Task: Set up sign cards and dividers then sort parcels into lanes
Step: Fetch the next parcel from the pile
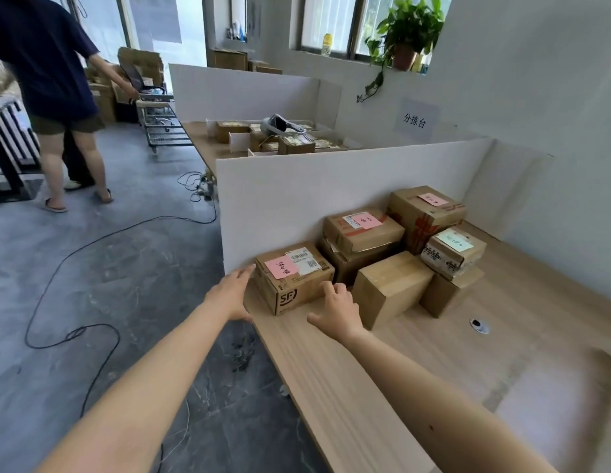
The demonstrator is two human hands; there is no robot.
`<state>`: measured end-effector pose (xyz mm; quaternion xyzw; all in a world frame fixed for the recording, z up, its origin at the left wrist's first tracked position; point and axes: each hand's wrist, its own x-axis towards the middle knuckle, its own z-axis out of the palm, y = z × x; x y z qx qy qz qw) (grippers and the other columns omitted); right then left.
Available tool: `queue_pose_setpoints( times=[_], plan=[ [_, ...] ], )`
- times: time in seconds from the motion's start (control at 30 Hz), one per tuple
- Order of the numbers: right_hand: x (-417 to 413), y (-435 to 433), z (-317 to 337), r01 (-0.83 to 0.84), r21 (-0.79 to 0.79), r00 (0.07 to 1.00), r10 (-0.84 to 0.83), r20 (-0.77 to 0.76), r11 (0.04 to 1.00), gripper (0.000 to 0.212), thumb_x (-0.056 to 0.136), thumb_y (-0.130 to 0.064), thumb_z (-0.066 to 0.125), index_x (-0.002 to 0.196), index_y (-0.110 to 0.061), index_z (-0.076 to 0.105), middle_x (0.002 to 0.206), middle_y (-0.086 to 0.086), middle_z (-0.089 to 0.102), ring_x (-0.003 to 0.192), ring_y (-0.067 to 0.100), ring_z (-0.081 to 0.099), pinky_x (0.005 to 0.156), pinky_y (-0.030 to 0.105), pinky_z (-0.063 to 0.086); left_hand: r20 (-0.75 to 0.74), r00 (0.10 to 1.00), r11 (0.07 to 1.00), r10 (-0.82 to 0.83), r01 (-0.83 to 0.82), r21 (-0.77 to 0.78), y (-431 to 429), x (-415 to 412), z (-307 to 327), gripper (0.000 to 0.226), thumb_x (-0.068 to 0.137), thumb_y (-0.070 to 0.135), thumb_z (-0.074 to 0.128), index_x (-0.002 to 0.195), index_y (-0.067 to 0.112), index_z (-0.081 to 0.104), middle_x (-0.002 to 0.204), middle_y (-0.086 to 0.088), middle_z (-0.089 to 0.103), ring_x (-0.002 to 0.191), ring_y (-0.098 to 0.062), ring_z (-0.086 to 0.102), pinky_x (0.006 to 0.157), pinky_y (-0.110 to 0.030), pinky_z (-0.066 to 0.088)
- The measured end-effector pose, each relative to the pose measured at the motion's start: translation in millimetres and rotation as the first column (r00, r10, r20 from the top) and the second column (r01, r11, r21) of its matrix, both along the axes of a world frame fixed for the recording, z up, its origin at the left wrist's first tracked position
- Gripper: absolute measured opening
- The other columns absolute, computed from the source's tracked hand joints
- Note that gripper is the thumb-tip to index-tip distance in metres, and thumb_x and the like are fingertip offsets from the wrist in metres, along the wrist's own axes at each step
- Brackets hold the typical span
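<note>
The left hand (234,291) and right hand (336,308) flank the SF parcel (292,278) — fingers loose, gripping nothing

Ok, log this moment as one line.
target: SF box with pink note, on table by divider | left hand: open, at its left side | right hand: open, at its front right | grip: none yet

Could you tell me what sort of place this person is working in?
Most likely a parcel sorting room in an office: labelled cardboard parcels piled on a wooden table, white divider boards splitting it into bays, and a paper sign on the wall.
</note>
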<state>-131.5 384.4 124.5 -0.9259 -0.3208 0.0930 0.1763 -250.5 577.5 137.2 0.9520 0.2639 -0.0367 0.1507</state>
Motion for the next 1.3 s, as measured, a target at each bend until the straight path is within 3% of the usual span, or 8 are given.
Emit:
queue_pose_setpoints(
  times=[0.1, 0.43, 0.7, 0.93, 1.07, 1.3],
  plan=[
    [9.9, 22.1, -6.3, 0.044, -0.003, 0.998, -0.044, -0.033, 0.999, 0.064, 0.080, -0.038, 0.062, 0.135, -0.018, 0.037, 0.135, 0.006, 0.040, 0.122, 0.027, 0.041, 0.099, 0.044, 0.040, -0.031, 0.998, 0.990, -0.057, 0.052, -0.132, 23.9, 23.4, -11.6, 0.128, 0.061, 0.028, 0.087, 0.151, 0.022, -0.003, 0.157, -0.008, 0.012, 0.140, -0.026, 0.027, 0.112, -0.039, 0.032],
    [24.5, 92.3, -30.2, 0.275, -0.070, 0.941, -0.284, -0.183, 0.959, 0.067, 0.080, -0.043, 0.061, 0.137, -0.017, 0.034, 0.135, 0.009, 0.038, 0.126, 0.032, 0.037, 0.104, 0.047, 0.034, -0.072, 0.966, 0.942, -0.249, 0.224, -0.250, 92.7, 97.8, -48.5, 0.118, 0.067, 0.016, 0.084, 0.151, 0.012, 0.000, 0.158, -0.008, 0.003, 0.144, -0.024, 0.018, 0.113, -0.027, 0.023],
    [26.9, 130.6, -53.9, 0.460, -0.081, 0.826, -0.460, -0.325, 0.884, 0.069, 0.081, -0.044, 0.057, 0.140, -0.022, 0.030, 0.135, 0.011, 0.038, 0.127, 0.037, 0.036, 0.104, 0.049, 0.036, -0.113, 0.926, 0.927, -0.359, 0.340, -0.161, 129.0, 131.8, -77.9, 0.122, 0.061, 0.025, 0.087, 0.152, 0.018, 0.005, 0.157, -0.010, 0.003, 0.143, -0.027, 0.015, 0.115, -0.033, 0.025],
    [25.0, 153.6, -77.4, 0.539, -0.075, 0.744, -0.516, -0.425, 0.839, 0.090, 0.081, -0.043, 0.065, 0.151, -0.031, 0.010, 0.140, 0.014, 0.034, 0.130, 0.038, 0.033, 0.108, 0.048, 0.034, -0.202, 0.857, 0.877, -0.475, 0.480, -0.025, 132.3, 153.3, -95.9, 0.103, 0.078, 0.017, 0.073, 0.151, 0.026, 0.001, 0.157, -0.011, -0.010, 0.145, -0.031, -0.002, 0.117, -0.036, 0.020],
    [27.3, 167.7, -86.5, 0.553, -0.075, 0.737, -0.529, -0.420, 0.830, 0.099, 0.082, -0.044, 0.069, 0.152, -0.036, -0.001, 0.143, 0.015, 0.029, 0.132, 0.036, 0.032, 0.109, 0.046, 0.035, -0.185, 0.852, 0.856, -0.489, 0.510, 0.088, 128.7, 166.3, -100.0, 0.090, 0.086, 0.004, 0.058, 0.151, 0.027, 0.000, 0.157, -0.016, -0.008, 0.145, -0.035, -0.002, 0.117, -0.040, 0.014],
    [35.4, 180.2, -101.7, 0.545, -0.083, 0.741, -0.526, -0.419, 0.834, 0.091, 0.088, -0.048, 0.060, 0.150, -0.041, -0.006, 0.146, 0.015, 0.027, 0.132, 0.035, 0.033, 0.107, 0.046, 0.036, -0.172, 0.844, 0.834, -0.507, 0.531, 0.147, 127.3, 179.7, -102.9, 0.082, 0.091, 0.008, 0.052, 0.151, 0.027, -0.001, 0.155, -0.023, 0.000, 0.144, -0.037, 0.003, 0.116, -0.039, 0.012]
  ],
)
